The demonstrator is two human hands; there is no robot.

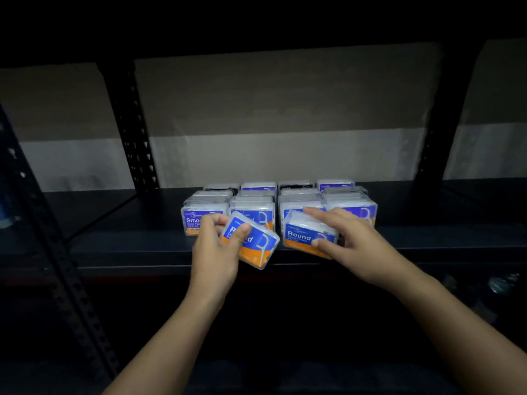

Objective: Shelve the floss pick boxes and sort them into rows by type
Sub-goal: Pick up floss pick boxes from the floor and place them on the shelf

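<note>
Several clear floss pick boxes with blue and orange labels stand in rows on a black shelf (119,246). My left hand (216,249) grips a tilted "Round" box (256,246) at the shelf's front edge, thumb across its label. My right hand (350,240) holds another "Round" box (305,236), fingers along its top and thumb on its lower right corner; it leans at the head of the third row. A "Smooth" box (192,222) heads the leftmost row, partly hidden by my left hand. Further boxes (350,203) fill the rows behind.
Perforated black uprights stand at the left (134,132) and right (430,143) of the shelf bay. A pale wall (279,155) lies behind. Bare shelf surface extends on both sides of the box rows. The space under the shelf is dark.
</note>
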